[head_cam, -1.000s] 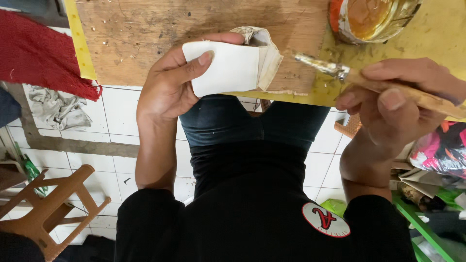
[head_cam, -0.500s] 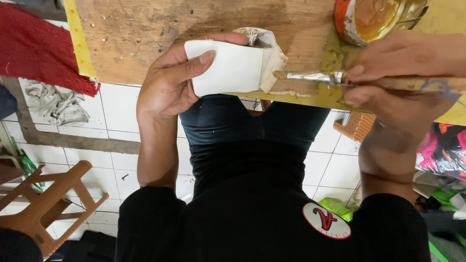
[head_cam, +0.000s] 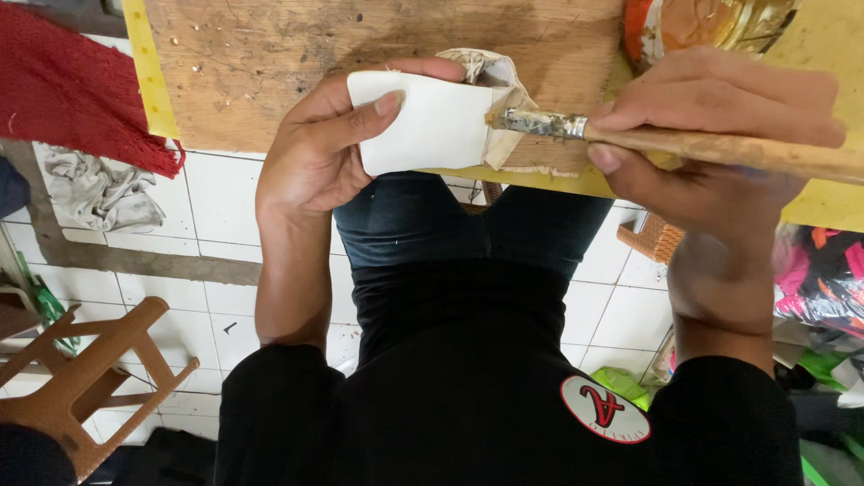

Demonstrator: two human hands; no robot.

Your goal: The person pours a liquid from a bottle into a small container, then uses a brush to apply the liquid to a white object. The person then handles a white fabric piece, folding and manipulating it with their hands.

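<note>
— On the wooden board [head_cam: 270, 72], what sits under the left hand [head_cam: 315, 162]?

— A white folded piece [head_cam: 423, 121], flat and roughly rectangular. The thumb presses on its top face and the other fingers curl round its far edge, so the hand is closed on it and pins it at the board's near edge, above the person's lap.

— And the right hand [head_cam: 711, 135]?

— Its fingers are wrapped tight around the wooden handle of a brush [head_cam: 684, 144]. The metal ferrule and the bristle end point left, and the tip touches the right edge of the white piece, where a cream flap [head_cam: 495, 76] stands folded up.

— Any containers?

— One, at the top right: an open tin [head_cam: 702, 22] with an orange-red outside. It holds a glossy amber-brown substance, smeared up the inner wall. How full it is I cannot tell, since the frame cuts it off. It stands just beyond the right hand's knuckles.

— What lies beneath the board?

— A yellow surface [head_cam: 139, 63] shows along the left side and at the right.

— And around?

— A red cloth [head_cam: 81, 99] lies left, a crumpled grey rag [head_cam: 94, 189] below it on the white tiled floor [head_cam: 225, 207], and a small wooden stool [head_cam: 90, 378] stands at lower left.
</note>
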